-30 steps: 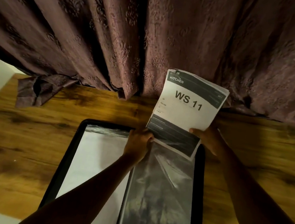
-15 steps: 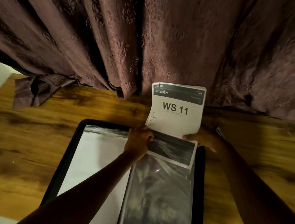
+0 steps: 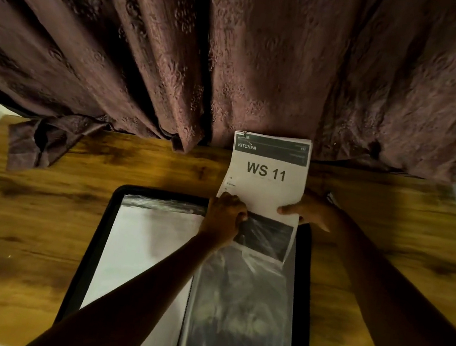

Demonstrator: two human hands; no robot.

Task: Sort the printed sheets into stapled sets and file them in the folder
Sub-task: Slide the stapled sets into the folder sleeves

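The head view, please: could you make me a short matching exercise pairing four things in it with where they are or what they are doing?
Things:
1. WS 11 set
2. left hand
3. right hand
4. curtain

States:
A. hangs behind the table's far edge
B. grips the sleeve's mouth
C. partly inside the folder's right sleeve
D. pinches the set's right edge

Pairs: 1-C, 2-B, 3-D, 4-A

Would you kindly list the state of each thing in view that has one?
Folder: open flat on the table.
Right sleeve: mouth held open, bottom of the WS 11 set inside.
WS 11 set: stapled at its top left corner, mostly outside the sleeve.
Left hand: pinches the sleeve's mouth.
Right hand: grips the set's edge.
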